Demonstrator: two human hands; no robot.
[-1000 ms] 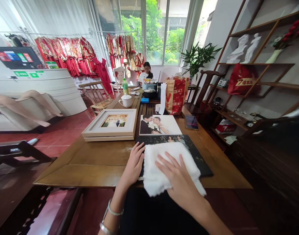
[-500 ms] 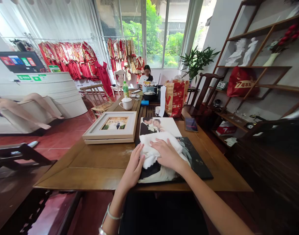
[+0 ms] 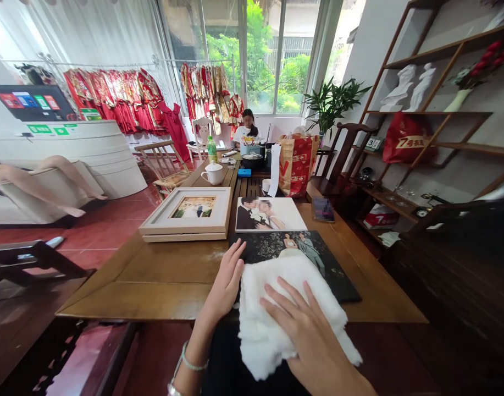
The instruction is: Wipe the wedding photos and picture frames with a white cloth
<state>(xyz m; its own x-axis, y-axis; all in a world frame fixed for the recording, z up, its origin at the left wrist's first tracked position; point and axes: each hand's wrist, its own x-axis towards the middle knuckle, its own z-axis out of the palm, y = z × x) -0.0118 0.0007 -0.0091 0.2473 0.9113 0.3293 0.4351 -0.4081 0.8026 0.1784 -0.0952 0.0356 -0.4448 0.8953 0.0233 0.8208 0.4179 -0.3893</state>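
Note:
A fluffy white cloth point(image 3: 284, 308) lies over the near part of a dark wedding photo panel point(image 3: 334, 275) and hangs past the table's front edge. My right hand point(image 3: 301, 319) presses on the cloth from above, fingers spread flat; its thumb is hard to make out. At the panel's left edge rests my left hand point(image 3: 227, 278), fingers stretched out and touching the side. Just behind the dark panel is a white-backed photo panel point(image 3: 291, 212) of a couple. The cloth covers much of the dark panel's near half.
Pale picture frames point(image 3: 186, 214) are stacked on the left of the wooden table point(image 3: 153, 286). Farther back stand a white lidded cup point(image 3: 213, 174), a green bottle point(image 3: 211, 148) and a red-and-brown paper bag point(image 3: 297, 165). A phone point(image 3: 323, 209) lies right; a person point(image 3: 247, 132) sits at the far end.
My right hand has moved toward me, drawing the cloth off the panel's far part and over the table edge. The cloth is now spread wider. My left hand has barely moved.

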